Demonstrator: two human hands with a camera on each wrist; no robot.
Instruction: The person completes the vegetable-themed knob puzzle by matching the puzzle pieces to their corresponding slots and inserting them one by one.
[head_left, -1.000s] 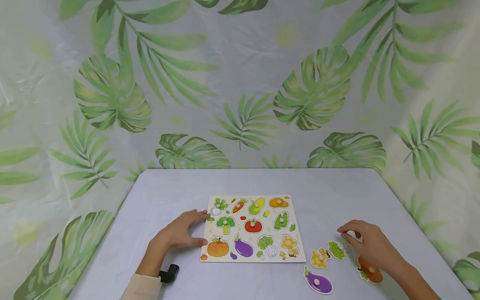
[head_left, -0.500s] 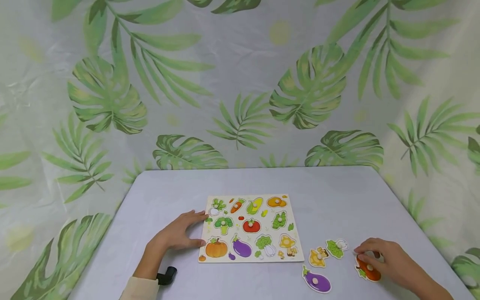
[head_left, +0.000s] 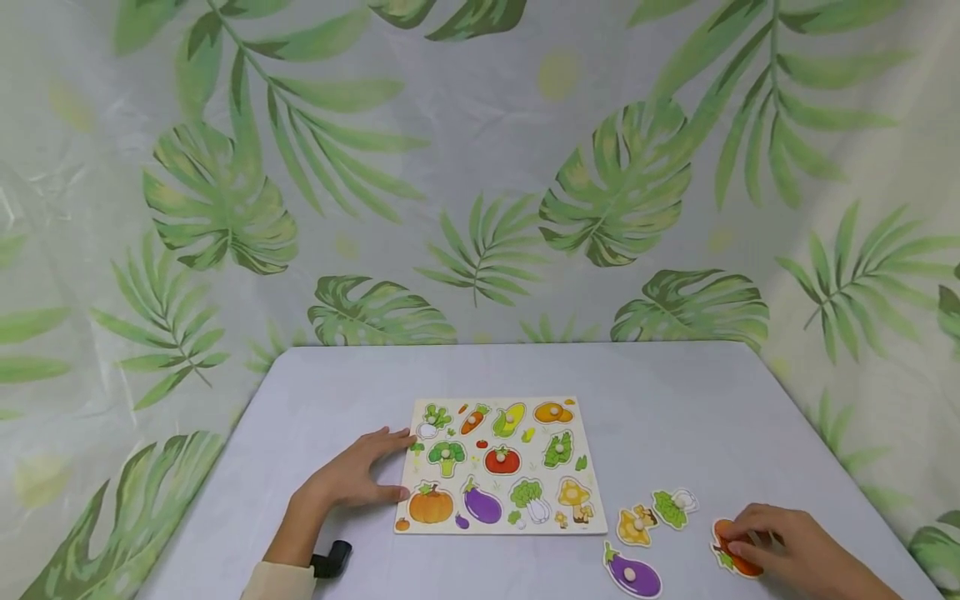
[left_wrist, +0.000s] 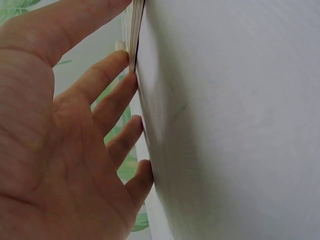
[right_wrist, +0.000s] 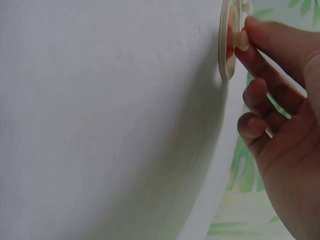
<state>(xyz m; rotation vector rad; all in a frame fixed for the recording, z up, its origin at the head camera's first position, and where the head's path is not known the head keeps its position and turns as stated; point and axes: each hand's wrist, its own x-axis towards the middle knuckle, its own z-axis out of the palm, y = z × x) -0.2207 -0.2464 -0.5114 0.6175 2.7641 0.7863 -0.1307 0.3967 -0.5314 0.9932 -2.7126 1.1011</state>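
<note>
A wooden vegetable puzzle board (head_left: 525, 467) lies flat on the table. At its left edge rests my left hand (head_left: 352, 475), thumb and fingers spread; the left wrist view shows the fingertips (left_wrist: 131, 82) against the board's side. My right hand (head_left: 795, 546) is over the orange pumpkin puzzle piece (head_left: 746, 567) at the right. Seen from the right wrist, thumb and index finger pinch the piece's small round knob (right_wrist: 241, 40). The hand hides part of the pumpkin in the head view. The piece looks to be on or very near the table.
Between the board and my right hand lie an eggplant piece (head_left: 633, 575), a yellow mushroom piece (head_left: 636, 525) and a green leafy vegetable piece (head_left: 673, 508). A black object (head_left: 333, 558) is beside the left wrist. Leaf-patterned cloth (head_left: 480, 167) stands behind the white table (head_left: 337, 375).
My right hand has moved from beside the leafy vegetable piece, right and nearer, to the pumpkin piece and has taken its knob. The left hand has stayed at the board's edge.
</note>
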